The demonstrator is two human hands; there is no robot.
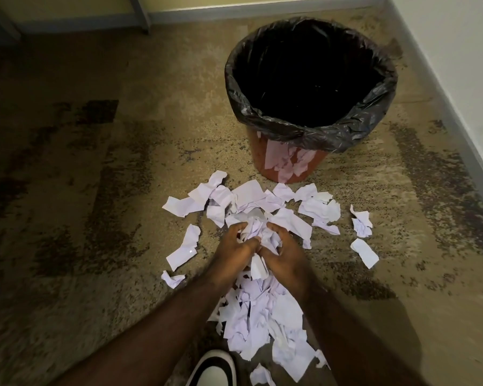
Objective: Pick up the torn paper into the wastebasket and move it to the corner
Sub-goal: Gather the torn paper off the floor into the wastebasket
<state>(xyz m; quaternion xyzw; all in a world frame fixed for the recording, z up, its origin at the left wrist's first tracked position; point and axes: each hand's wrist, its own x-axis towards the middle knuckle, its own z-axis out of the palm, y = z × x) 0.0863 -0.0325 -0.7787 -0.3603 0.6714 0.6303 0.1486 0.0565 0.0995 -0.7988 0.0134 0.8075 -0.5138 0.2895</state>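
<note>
Head view shows both hands low in the centre of the frame, cupped toward each other over a scatter of torn white paper scraps [260,310] on the mottled tan-and-brown carpet [95,190]. The left hand [230,253] and the right hand [283,256] have their fingers curled inward around a crumpled white wad of scraps [255,232], pressing it between them; a loose piece pokes out below the thumbs. The round brown wastebasket lined with a black plastic bag [310,135] stands just beyond the pile in the upper right of the frame, near the grey skirting board [444,121] at the right edge, its mouth open and dark; whether any paper lies inside cannot be told. Most scraps are not yet gathered, spreading from the basket's foot down to a black-and-white shoe [212,369] at the bottom edge. To do this step well, the hands should probably squeeze the wad tight, tuck in the dangling piece, lift straight up and carry it over the rim before letting go, so nothing drops back onto the carpet.
</note>
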